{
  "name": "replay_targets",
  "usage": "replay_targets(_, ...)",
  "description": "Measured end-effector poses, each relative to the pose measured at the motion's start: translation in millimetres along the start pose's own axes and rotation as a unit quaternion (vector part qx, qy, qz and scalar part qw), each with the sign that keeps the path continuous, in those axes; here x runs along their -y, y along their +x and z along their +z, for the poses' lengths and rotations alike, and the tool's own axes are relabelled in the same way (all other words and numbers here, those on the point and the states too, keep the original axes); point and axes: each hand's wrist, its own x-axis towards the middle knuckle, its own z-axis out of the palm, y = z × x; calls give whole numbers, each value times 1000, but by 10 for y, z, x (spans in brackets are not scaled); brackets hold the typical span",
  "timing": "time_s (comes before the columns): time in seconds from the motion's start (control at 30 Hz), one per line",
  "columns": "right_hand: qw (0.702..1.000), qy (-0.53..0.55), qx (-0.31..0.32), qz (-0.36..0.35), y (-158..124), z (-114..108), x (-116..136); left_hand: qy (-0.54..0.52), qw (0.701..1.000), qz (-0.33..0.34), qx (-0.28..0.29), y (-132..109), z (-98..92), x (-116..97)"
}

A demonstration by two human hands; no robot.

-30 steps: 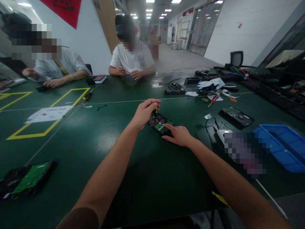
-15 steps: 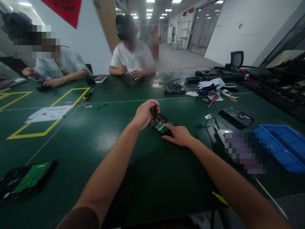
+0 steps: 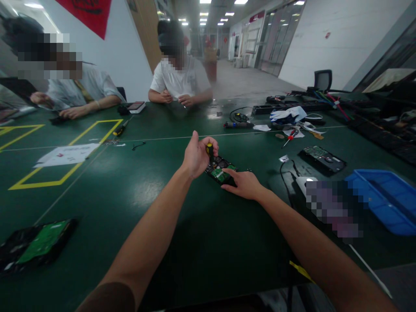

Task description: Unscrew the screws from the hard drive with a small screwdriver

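A hard drive [image 3: 219, 173] with a green circuit board lies on the green table in front of me. My left hand [image 3: 199, 157] has its curled fingers around a black-and-yellow screwdriver [image 3: 209, 150], held upright over the drive's far left end. Its thumb is raised off the handle, and the screwdriver's tip is too small to make out. Across the drive's right side, my right hand [image 3: 243, 183] holds it against the table, index finger on the board and thumb along the near edge.
Another hard drive [image 3: 322, 159] lies to the right, near a blue tray [image 3: 383, 199]. At the lower left is a further drive [image 3: 39, 245]. A second screwdriver [image 3: 121, 128] lies near a paper sheet [image 3: 66, 155]. Two people sit across the table.
My left thumb has lifted away from the screwdriver, exposing its yellow top, and the hand has turned slightly. My right hand and the hard drive stay in place.
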Motion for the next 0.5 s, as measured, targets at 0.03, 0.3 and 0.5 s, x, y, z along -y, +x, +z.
replay_targets(0.03, 1000, 1, 0, -1, 0, 0, -1, 0, 1000, -2, 1, 1, -1, 5)
replay_targets(0.3, 1000, -6, -10, -6, -1, 15, -5, -18, 1000, 3, 11, 11, -32, 20)
replay_targets(0.5, 1000, -2, -7, -1, -2, 0, 9, -23, 1000, -2, 21, 15, -49, 8)
